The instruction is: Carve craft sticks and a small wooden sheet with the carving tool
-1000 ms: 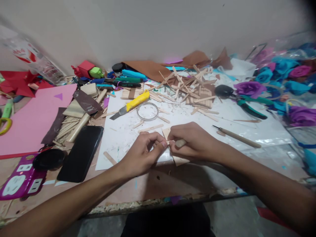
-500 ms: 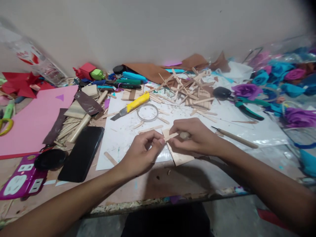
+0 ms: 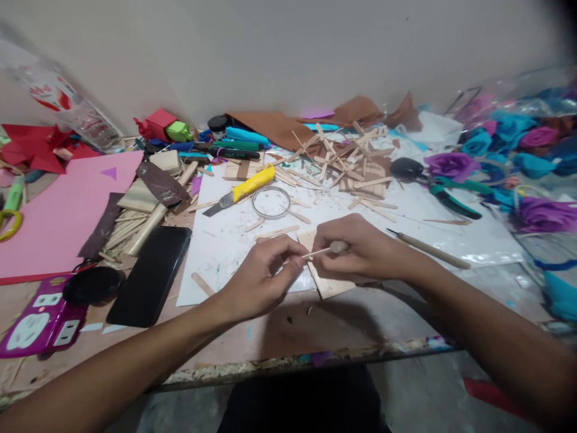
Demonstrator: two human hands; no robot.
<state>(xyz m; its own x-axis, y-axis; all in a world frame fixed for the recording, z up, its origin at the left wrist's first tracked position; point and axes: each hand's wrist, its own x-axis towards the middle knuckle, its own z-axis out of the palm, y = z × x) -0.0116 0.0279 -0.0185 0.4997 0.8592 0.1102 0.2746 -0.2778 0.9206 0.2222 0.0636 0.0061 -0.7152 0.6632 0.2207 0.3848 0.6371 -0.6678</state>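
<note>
stick [image 3: 316, 252], head view: turned since half a second ago, thin edge showing instead of flat face; it spans the gap between both hands, above a wooden board [image 3: 334, 287].
left hand [image 3: 265, 278]: grip closed, thumb and fingertips pinching the stick's left end.
right hand [image 3: 367, 249]: grip curled round a handle [image 3: 339, 246], rounded end poking out; cannot tell whether it pinches the stick too.
worktop [image 3: 238, 346]: yellow cutter [image 3: 253, 183] beyond the left hand, phone [image 3: 149, 276] to its left, slim tool [image 3: 435, 250] right of the right hand.
</note>
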